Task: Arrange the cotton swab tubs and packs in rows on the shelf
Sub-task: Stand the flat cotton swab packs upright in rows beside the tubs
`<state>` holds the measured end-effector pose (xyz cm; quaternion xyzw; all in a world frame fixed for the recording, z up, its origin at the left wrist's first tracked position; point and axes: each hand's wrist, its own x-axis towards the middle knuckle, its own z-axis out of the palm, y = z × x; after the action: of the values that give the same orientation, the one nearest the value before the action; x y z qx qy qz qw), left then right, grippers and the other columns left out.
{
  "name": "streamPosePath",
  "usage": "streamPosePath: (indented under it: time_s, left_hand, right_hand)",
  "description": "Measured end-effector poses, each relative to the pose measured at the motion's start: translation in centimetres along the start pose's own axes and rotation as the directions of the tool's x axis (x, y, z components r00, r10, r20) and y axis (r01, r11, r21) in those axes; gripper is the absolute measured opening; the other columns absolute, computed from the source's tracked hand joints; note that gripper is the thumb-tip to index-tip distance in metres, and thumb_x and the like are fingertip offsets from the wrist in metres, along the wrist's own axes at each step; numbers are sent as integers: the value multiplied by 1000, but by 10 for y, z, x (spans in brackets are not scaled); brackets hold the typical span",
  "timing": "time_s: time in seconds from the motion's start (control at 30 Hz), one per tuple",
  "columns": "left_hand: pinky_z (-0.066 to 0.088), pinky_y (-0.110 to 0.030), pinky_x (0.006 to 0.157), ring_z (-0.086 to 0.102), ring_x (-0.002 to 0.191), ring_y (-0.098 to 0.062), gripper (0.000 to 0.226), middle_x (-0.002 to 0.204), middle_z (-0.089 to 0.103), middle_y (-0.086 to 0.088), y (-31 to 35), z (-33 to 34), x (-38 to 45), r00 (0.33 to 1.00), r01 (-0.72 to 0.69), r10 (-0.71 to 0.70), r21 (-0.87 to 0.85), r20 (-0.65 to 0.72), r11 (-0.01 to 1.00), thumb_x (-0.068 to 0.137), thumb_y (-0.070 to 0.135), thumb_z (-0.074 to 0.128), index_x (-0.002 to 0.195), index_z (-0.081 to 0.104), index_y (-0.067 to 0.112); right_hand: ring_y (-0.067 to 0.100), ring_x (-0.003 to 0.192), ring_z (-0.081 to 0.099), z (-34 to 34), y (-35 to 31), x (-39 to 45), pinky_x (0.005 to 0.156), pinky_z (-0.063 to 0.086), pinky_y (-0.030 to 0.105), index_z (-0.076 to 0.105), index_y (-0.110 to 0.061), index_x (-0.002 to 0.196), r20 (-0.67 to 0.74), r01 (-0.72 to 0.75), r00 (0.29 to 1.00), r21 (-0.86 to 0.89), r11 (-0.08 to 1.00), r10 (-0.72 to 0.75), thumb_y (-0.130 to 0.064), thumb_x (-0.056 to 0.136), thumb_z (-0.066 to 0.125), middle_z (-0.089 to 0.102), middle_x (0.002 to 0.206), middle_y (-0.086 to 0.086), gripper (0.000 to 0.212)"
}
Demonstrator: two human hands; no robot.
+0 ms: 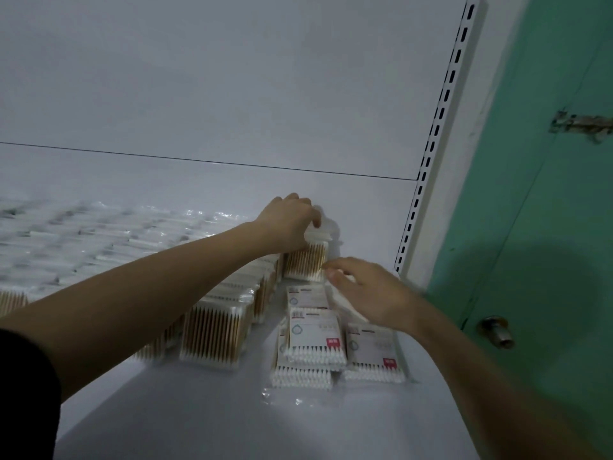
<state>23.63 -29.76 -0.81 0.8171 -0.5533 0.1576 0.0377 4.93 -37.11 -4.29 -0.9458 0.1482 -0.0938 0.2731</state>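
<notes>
From the head camera we see a white shelf (205, 413) beside a green door (537, 227). Our left hand (288, 224) grips the upright swab pack (306, 262) at the shelf's back; our right hand (368, 293), fingers loose, touches its right edge.

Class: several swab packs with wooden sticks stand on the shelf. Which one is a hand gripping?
The rearmost pack, by the back panel: the left hand grips its top. The others stand untouched.

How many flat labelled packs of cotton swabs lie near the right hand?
4 visible: one under the right hand, two overlapping in the middle and, one at the right. More may be hidden.
</notes>
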Motion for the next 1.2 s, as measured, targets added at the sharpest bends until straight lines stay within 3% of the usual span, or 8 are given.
streamPosePath:
  time_s: [0.27, 0.43, 0.63, 0.77, 0.87, 0.97, 1.07, 1.2]
  left_hand:
    - [42, -19, 71, 57, 85, -10, 36, 105, 67, 3, 48, -9, -5, 984, 57, 14, -384, 178, 921, 85, 37, 70, 116, 66, 19]
    - [50, -29, 85, 60, 95, -15, 62, 112, 64, 1, 78, 3, -5, 954, 90, 20, -351, 298, 932, 79, 55, 71, 125, 60, 16]
    - [50, -29, 75, 57, 91, -16, 77, 105, 59, 0, 101, 11, -12, 893, 148, 9, -311, 451, 939, 74, 55, 75, 130, 46, 11]
    - [51, -30, 71, 60, 89, -19, 71, 106, 63, -4, 105, 13, -12, 902, 163, -14, -311, 431, 936, 73, 49, 77, 123, 47, 8]
    - [48, -29, 65, 64, 84, -25, 66, 98, 69, -10, 102, 1, -8, 954, 173, -51, -404, 296, 898, 75, 56, 74, 110, 59, 2]
    - [48, -29, 71, 59, 81, -20, 66, 97, 66, -6, 95, -13, -8, 970, 200, -99, -499, 221, 843, 74, 57, 72, 110, 63, 2]
    - [54, -33, 85, 61, 93, -14, 58, 105, 65, 1, 89, -19, -11, 968, 213, -110, -504, 228, 837, 73, 54, 73, 111, 61, 12]
    - [49, -30, 73, 61, 80, -14, 51, 90, 66, 2, 78, -21, -15, 977, 179, -82, -550, 196, 816, 84, 62, 59, 95, 65, 12]
  right_hand:
    - [15, 85, 62, -36, 38, 15, 82, 53, 36, 64, -28, 96, -223, -231, 954, -129, 965, 199, -35, 100, 45, 68, 95, -7, 21]
    - [17, 81, 63, -35, 61, 14, 79, 55, 36, 64, -25, 96, -224, -282, 942, -126, 951, 250, -34, 100, 47, 68, 93, -4, 20]
    - [18, 77, 65, -32, 78, 5, 76, 58, 39, 66, -20, 98, -214, -266, 947, -98, 959, 241, -28, 101, 45, 69, 90, -1, 22]
    - [13, 89, 62, -30, 87, 2, 78, 53, 30, 64, -22, 112, -218, -212, 957, -65, 975, 193, -20, 103, 42, 66, 106, -5, 24]
    - [4, 100, 55, -32, 93, -2, 75, 42, 8, 56, -27, 125, -211, -25, 977, 26, 999, 30, 0, 98, 45, 56, 122, -11, 40]
    - [-9, 106, 51, -34, 93, -7, 81, 43, 4, 56, -33, 121, -230, 179, 959, 34, 983, -167, 16, 86, 48, 51, 122, -16, 60]
    - [-5, 110, 51, -32, 93, -3, 86, 49, 13, 61, -28, 118, -314, 282, 911, 0, 959, -268, 4, 86, 66, 52, 121, -15, 45]
    - [7, 96, 63, -29, 83, 1, 81, 50, 12, 69, -16, 110, -377, 254, 908, 152, 955, -181, -9, 87, 72, 65, 106, -6, 24]
